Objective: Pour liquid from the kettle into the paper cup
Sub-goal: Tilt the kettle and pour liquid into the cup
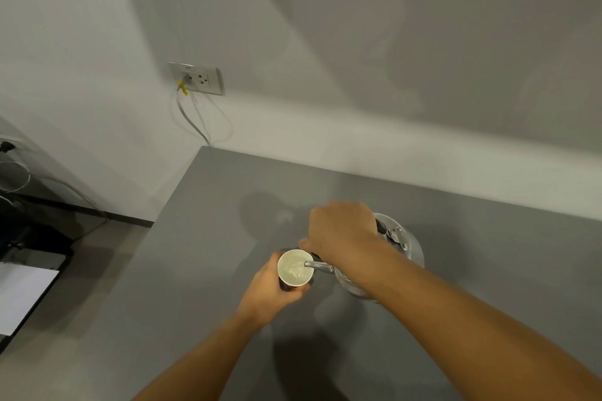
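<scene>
1 grey table (208, 270) meets white wall (293, 42).

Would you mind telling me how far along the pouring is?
Done: the left hand grips the white-lined paper cup, and the right hand has tipped the silver metal kettle. In hand: its spout is over the rim, with liquid inside. Left: finishing and setting the kettle down.
</scene>
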Action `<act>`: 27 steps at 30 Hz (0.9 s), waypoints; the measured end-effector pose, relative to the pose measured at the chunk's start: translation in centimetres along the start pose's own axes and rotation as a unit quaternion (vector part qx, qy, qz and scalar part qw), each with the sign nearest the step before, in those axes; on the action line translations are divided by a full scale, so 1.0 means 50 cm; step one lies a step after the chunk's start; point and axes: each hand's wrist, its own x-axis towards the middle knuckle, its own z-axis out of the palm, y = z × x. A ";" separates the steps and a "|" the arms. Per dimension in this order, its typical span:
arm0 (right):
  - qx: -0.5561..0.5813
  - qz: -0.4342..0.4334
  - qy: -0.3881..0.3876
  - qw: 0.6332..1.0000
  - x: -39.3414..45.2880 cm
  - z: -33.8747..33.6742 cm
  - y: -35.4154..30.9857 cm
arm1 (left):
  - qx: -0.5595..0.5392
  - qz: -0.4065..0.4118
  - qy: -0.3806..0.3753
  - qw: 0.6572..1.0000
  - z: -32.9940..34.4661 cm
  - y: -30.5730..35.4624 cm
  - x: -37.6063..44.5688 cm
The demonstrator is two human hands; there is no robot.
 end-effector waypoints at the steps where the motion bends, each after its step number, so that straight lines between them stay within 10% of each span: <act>1: 0.000 0.000 0.001 1.000 0.000 0.000 0.000 | 0.001 0.000 0.000 1.000 0.000 0.000 0.000; 27: 0.073 0.052 -0.004 0.996 -0.026 0.008 0.058 | -0.013 -0.006 0.005 1.000 0.002 -0.008 0.000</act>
